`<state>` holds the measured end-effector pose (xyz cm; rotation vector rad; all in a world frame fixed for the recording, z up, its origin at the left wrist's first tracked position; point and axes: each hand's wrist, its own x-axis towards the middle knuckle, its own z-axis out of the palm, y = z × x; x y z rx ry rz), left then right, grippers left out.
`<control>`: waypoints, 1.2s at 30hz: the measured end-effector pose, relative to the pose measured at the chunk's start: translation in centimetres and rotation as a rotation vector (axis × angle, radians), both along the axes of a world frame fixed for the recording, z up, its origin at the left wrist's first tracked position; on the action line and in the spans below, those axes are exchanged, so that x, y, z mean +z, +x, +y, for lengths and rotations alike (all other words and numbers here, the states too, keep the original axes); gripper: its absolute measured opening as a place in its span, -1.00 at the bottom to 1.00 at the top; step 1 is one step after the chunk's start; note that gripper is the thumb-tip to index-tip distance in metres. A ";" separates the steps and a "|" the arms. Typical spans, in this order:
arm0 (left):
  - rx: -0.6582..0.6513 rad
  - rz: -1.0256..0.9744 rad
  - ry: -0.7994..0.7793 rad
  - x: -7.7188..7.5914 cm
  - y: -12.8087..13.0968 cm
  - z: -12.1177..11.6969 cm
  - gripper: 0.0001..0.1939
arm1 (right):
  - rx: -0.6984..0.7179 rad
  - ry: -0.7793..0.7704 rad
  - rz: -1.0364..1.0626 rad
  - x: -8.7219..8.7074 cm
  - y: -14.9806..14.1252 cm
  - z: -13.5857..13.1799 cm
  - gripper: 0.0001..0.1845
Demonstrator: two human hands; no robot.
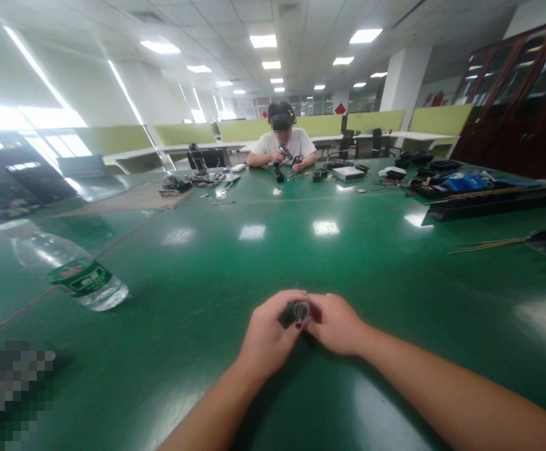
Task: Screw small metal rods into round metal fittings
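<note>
The small metal piece (302, 308) sits between the two hands, just above the green surface (198, 357) as far as this angle shows, and close to the middle of the person's reach. The hands are together: the left hand (269, 335) curls round it from the left, its fingers arching over the top, while the right hand (341, 324) meets it from the right with bent fingers and thumb. Both are closed on it, though how firmly each one grips cannot be told.

Its long axis runs roughly along the line of sight, so it shows nearly end-on, with the narrow tip facing back toward the person and slightly down. The far end is hidden behind the fingers. A dark gap shows between the piece and the hollow of the left hand, so the body of the piece lies nearer the right fingertips than the left palm.

Well apart, off to the left, a water bottle (81, 275) is on the same surface.
</note>
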<state>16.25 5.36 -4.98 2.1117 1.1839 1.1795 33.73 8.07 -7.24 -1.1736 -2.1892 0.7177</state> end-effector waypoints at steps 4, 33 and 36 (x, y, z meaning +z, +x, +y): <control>0.012 -0.011 -0.013 0.0 0.0 0.1 -0.73 | -0.005 -0.010 -0.002 0.1 0.0 0.0 -0.95; 0.120 0.027 -0.028 0.4 0.2 -0.2 -0.70 | -0.004 -0.011 0.014 0.5 0.1 -0.3 -0.93; 0.127 0.037 0.021 0.6 0.0 -0.1 -0.73 | -0.022 -0.034 0.058 0.3 0.1 -0.3 -0.94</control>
